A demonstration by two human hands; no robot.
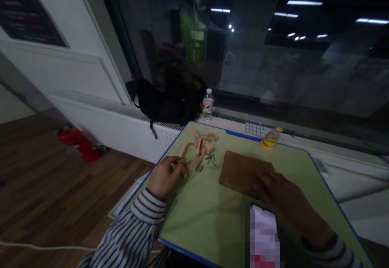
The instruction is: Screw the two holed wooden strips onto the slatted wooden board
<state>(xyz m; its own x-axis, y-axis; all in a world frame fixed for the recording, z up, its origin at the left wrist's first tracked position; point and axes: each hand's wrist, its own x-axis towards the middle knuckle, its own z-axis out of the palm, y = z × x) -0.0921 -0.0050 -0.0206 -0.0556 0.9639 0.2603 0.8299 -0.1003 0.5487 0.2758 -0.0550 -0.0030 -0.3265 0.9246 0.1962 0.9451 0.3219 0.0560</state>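
My left hand (165, 175) is at the left edge of the table, thumb and forefinger pinched on the lower end of a curved wooden piece (189, 145). Other pale wooden parts (199, 154) lie in a heap beside it, with several small metal screws (211, 160) just to their right. My right hand (281, 195) rests with its fingers stretched out over the right part of a flat brown piece of cardboard (240, 171). Its fingertips look dark and partly blurred. A phone (264, 231), partly pixelated, lies below the cardboard.
The light-green table (194, 223) has a blue edge. A yellow-capped glue bottle (271, 138) stands at its far right. Behind it, a water bottle (208, 105) and a black bag (170, 102) rest by the window. A red fire extinguisher (79, 143) is on the floor at left.
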